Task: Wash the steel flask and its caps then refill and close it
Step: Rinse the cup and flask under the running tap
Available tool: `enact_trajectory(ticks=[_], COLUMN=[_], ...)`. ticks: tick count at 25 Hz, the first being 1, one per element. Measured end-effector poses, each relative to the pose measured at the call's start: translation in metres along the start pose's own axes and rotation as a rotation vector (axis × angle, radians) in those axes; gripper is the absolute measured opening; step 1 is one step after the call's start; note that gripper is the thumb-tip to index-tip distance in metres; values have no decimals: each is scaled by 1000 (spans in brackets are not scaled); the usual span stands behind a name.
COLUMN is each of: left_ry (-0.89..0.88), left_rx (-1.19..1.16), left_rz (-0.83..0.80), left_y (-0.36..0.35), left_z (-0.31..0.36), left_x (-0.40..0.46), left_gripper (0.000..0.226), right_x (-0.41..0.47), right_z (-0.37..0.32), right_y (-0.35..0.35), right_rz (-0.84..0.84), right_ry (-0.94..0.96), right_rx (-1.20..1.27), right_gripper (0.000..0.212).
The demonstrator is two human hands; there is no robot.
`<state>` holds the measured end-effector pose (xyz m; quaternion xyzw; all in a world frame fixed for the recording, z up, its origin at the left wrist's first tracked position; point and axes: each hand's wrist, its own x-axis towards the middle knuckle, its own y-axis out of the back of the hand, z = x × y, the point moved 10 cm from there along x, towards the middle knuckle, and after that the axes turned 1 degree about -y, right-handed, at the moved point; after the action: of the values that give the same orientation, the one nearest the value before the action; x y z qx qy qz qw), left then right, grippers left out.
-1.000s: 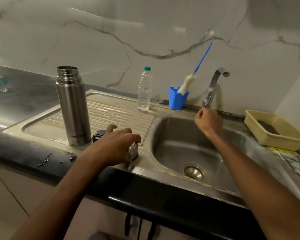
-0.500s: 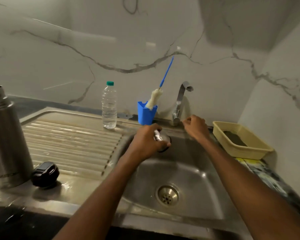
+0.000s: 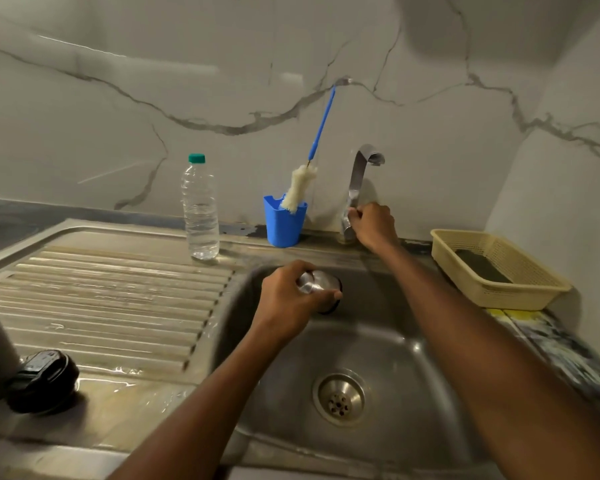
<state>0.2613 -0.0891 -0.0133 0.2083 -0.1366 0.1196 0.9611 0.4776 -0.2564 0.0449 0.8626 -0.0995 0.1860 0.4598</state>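
caps (image 3: 321, 285): 2 | bottle (image 3: 200, 209): 1 | brush (image 3: 300, 188): 1 | hands (image 3: 288, 299): 2

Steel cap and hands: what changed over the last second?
The left hand lifted the steel cap off the drainboard beside the black cap and carried it right, over the sink basin; its grip holds. The right hand rose from the basin's back edge to grasp the tap. Black cap, water bottle, blue cup and yellow basket stayed put.
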Motion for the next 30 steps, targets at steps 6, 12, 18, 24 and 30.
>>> enact_trajectory(ticks=[6,12,18,24,30], left_ry=[1,-8,-9,-7,-17], left_rx=[-8,-24,-2,-8,16], left_rz=[-35,-46,-33,-39,-60], left_y=[-8,-9,-10,-12,-12], left_z=[1,1,-2,-4,-5], left_x=[-2,0,2,2,3], left_gripper=[62,60,66,68,65], right_x=[5,-4,-8,-8,-7], right_z=[3,-5,-23,-24,-22], right_y=[1,7,8,9,4], right_rz=[-45,-12,-19,-74,-144], right_ry=[10,43,186,321,278], right_rx=[78,20,-146,-108,128], right_gripper=[37,41,34,34,29])
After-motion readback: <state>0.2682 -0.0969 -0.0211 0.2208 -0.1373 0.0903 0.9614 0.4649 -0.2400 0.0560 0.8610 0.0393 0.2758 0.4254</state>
